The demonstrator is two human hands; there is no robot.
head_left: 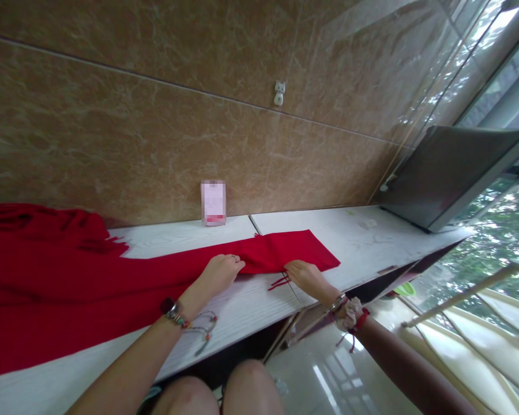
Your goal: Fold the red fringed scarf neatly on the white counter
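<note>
A long red scarf lies along a white wood-grain table, bunched at the far left and folded flat toward the right. My left hand rests on the scarf with its fingers curled over the near edge; it wears a ring, a watch and bead bracelets. My right hand pinches the scarf's near edge by the red fringe threads, next to the folded end. A scrunchie and bracelets sit on that wrist.
A small pink card leans against the brown marble wall, which carries a white hook. A dark laptop stands open at the table's right end. My knees show below the table edge, over a glossy floor.
</note>
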